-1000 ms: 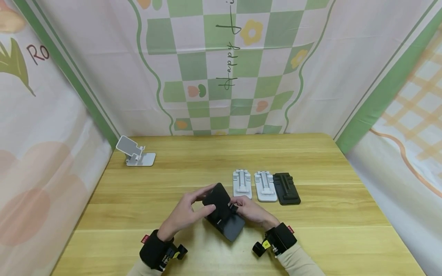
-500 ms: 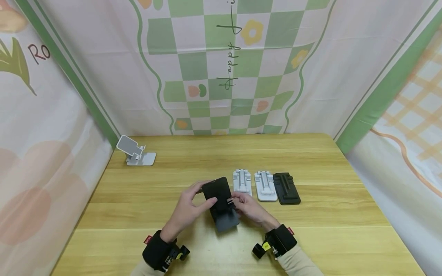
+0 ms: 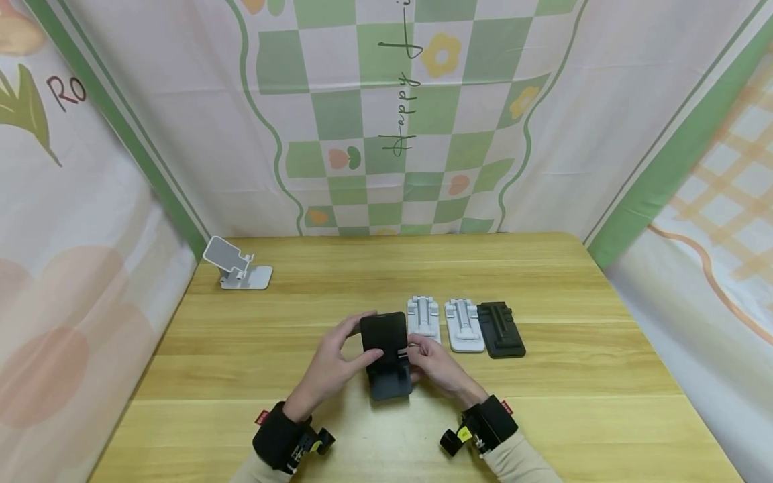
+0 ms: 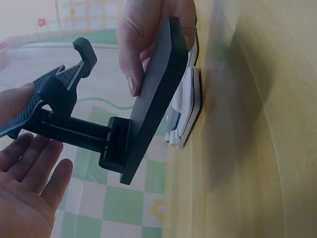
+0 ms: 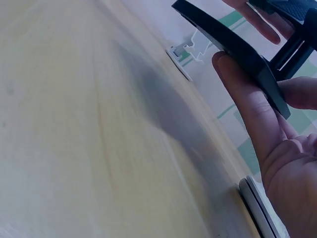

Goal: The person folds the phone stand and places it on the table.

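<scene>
In the head view a black phone stand point(image 3: 385, 332) is held above the table between both hands, its support plate and base spread apart. My left hand point(image 3: 332, 365) grips the support plate, thumb on its face and fingers behind. My right hand point(image 3: 441, 365) pinches the stand's right side. Seen from the left wrist, the arm of the stand joins a flat base plate point(image 4: 153, 99) at a hinge point(image 4: 115, 144), well off the tabletop. From the right wrist, index finger and thumb lie on opposite faces of the base plate point(image 5: 233, 47).
To the right lie two folded white phone stands point(image 3: 424, 320) and a folded black phone stand point(image 3: 501, 332), side by side. An unfolded white phone stand point(image 3: 246, 277) stands at the table's back left. Patterned cloth point(image 3: 386, 121) hangs behind the wooden table point(image 3: 543, 429).
The black phone stand has turned from slanted to nearly upright in the head view and its lower end has shifted left. Both hands have kept hold of it, moving only slightly.
</scene>
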Available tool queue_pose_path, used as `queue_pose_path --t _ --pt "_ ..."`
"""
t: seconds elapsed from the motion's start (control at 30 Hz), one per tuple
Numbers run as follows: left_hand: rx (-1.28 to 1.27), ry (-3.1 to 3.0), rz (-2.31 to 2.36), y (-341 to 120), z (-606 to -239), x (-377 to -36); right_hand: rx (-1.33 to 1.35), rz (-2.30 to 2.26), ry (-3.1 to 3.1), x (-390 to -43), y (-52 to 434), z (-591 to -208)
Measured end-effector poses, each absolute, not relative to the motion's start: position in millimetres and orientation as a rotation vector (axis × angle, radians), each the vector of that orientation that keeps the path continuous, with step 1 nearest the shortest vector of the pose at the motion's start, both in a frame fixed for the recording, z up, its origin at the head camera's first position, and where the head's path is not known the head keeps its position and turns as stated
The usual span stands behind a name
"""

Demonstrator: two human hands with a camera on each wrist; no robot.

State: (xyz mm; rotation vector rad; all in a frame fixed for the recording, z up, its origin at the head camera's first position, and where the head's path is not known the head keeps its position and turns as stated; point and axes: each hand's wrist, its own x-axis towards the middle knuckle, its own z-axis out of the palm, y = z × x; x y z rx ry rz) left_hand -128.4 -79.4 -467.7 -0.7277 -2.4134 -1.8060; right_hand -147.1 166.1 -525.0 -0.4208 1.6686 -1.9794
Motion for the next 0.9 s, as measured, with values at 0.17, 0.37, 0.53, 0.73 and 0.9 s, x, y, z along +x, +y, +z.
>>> queue_pose_path --t 0.17,0.37,0.53,0.73,0.9 --pt "-0.766 -2.401 -1.86 -78.5 -469.8 -131.5 -0.38 -2.006 1.631 -145.6 164.3 -525.7" --pt "-0.792 -2.403 -1.898 -76.4 -471.0 -134.4 -0.357 -2.019 1.603 -143.7 163.3 -525.6" --pt "-0.796 -2.421 -1.864 -76.1 -471.8 -134.8 -0.398 -2.026 1.576 -143.8 162.4 -525.8" --pt "-0.791 -2.429 -1.842 -76.9 -472.6 -134.3 -0.391 -2.025 1.584 -143.8 162.7 -526.9" --pt "-0.777 -2.425 -1.846 -76.2 -473.2 -134.4 -0.375 -2.02 1.608 -143.2 162.8 -528.3"
